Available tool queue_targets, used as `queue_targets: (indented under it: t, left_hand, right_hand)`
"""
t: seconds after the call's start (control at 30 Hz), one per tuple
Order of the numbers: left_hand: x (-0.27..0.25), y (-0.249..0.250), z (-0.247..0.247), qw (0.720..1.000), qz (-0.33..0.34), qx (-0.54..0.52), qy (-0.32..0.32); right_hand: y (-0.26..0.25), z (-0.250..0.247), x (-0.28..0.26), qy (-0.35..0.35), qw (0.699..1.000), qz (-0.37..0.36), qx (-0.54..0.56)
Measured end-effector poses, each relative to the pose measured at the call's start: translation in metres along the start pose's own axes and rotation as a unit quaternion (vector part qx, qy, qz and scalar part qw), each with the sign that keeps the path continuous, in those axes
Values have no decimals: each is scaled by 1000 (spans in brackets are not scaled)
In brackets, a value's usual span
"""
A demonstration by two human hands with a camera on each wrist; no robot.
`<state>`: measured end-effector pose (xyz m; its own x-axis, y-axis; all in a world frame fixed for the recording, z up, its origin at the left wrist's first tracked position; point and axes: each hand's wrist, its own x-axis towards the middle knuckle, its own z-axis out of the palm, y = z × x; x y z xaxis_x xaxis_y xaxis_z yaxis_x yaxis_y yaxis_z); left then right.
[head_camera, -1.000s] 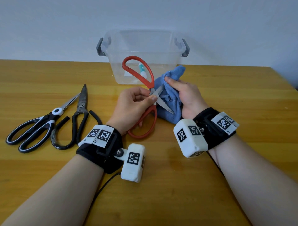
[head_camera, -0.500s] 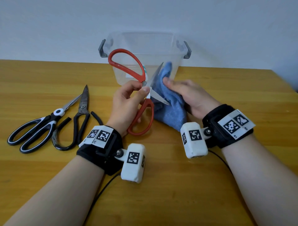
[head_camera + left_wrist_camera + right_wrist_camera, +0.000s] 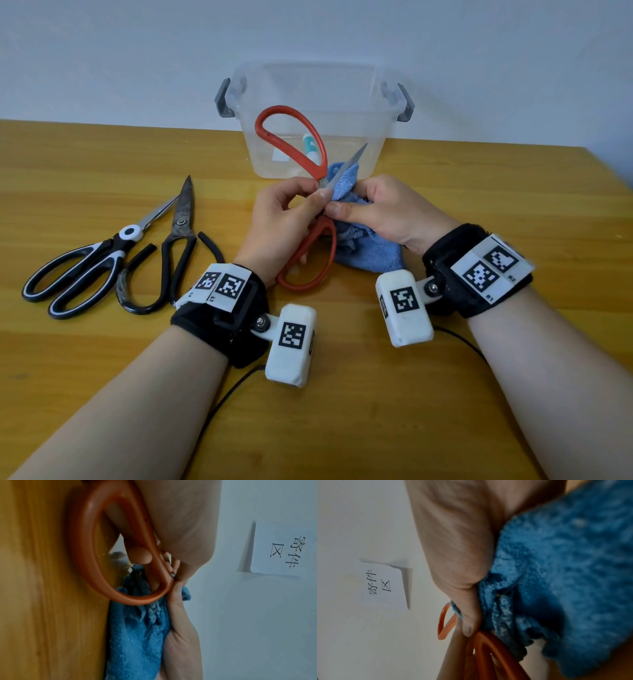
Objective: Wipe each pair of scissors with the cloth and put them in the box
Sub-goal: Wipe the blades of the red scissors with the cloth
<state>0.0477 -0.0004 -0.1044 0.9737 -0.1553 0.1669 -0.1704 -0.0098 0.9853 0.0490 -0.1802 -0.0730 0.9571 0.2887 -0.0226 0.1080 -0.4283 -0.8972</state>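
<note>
My left hand (image 3: 287,219) grips the red-handled scissors (image 3: 294,137) near their pivot, blades spread, one steel blade pointing up toward the clear plastic box (image 3: 383,102). The lower red loop (image 3: 82,547) hangs just above the table. My right hand (image 3: 387,212) holds the blue cloth (image 3: 373,257) bunched around the other blade, thumb pressing close to the pivot; that blade is hidden in the cloth (image 3: 565,561). Black-and-white scissors (image 3: 82,267) and black-handled shears (image 3: 174,253) lie on the table to the left.
The box stands at the back against the wall, with a small white and teal item (image 3: 310,145) inside. A paper sign (image 3: 283,550) with printed characters hangs on the wall. A cable (image 3: 222,401) runs from my left wrist across the wooden table (image 3: 479,192).
The red scissors have tilted so one blade now points up and right. My right hand slid the cloth down toward the pivot, meeting the left thumb.
</note>
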Motion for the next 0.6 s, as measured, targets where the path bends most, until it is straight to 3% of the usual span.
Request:
queue_targets:
  t: [0.17,0.6]
  left_hand:
    - [-4,4,2,1000,4,16,-14]
    - [-6,6,3,999,13,24,45]
  right_hand:
    - [2,-1,-2,-4,999,-4,-41]
    - [6,-9,-3,3,996,-33,-78]
